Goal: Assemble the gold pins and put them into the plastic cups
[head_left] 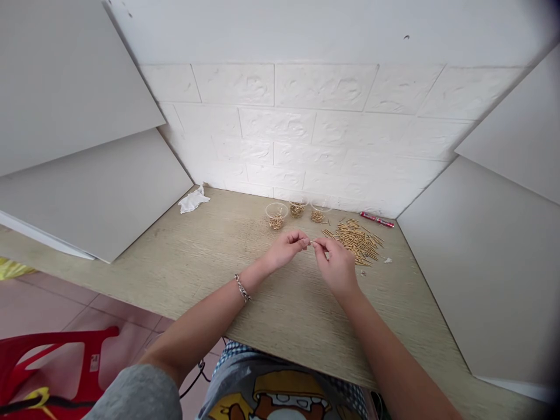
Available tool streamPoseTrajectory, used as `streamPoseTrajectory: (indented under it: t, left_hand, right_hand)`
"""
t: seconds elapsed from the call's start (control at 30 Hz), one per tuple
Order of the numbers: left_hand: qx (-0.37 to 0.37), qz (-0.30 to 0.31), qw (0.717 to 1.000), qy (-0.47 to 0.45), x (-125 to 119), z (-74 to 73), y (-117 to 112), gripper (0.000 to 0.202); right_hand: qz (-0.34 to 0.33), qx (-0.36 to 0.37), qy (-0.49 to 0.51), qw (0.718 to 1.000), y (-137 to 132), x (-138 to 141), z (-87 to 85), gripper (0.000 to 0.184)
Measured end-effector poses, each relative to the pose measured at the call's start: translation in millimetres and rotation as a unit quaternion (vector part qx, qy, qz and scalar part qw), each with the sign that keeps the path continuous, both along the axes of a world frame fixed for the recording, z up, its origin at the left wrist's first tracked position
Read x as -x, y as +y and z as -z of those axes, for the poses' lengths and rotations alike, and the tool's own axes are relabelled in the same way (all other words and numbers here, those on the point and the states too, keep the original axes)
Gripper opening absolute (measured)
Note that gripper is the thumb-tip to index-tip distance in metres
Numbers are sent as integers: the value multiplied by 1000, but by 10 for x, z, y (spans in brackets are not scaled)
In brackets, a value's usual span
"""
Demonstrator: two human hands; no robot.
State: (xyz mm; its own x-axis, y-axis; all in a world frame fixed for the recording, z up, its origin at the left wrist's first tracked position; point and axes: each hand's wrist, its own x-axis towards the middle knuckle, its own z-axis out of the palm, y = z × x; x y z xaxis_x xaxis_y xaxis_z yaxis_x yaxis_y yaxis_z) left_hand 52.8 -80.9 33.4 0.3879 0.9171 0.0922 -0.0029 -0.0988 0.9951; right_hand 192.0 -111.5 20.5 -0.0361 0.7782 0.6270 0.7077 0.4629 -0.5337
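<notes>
My left hand (289,247) and my right hand (336,262) meet over the table, thumb and fingers pinched. Between their fingertips shows a small, thin, pale piece (311,242), mostly covered by the fingers; its exact kind is too small to make out. Just right of my right hand lies a pile of thin gold-coloured pins (359,238). Behind my hands stand three clear plastic cups: the left cup (277,209), the middle cup (297,209) and the right cup (321,205), each with small gold-coloured pieces inside.
A red tube-like stick (377,219) lies by the back wall (324,128). Crumpled white tissue (193,199) is at the back left of the wooden table (210,256). Grey panels flank both sides. A red plastic chair (87,356) stands at lower left.
</notes>
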Motion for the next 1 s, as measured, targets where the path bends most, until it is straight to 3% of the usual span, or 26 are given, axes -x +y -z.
streamPoseTrajectory:
  t: [0.13,0.3,0.5,0.77,1.0]
  left_hand:
    - [-27,-7,998,54,18,3,13,22]
    - [-62,36,989,133,68,43,49,21]
    - [-83,51,982,162,94,61,65,24]
    - [-72,7,985,159,59,33,40,20]
    - [-53,-32,994,88,18,-60,-31,20]
  right_hand:
    - [-7,-26,-98,995,-20,-19,2,22]
    - [-35,15,-141,989,-12,-89,-65,22]
    - [-36,97,-55,993,32,-120,-91,14]
    - [-1,23,-79,997,-42,8,-28,22]
    - [31,24,4,999,-65,52,-54,20]
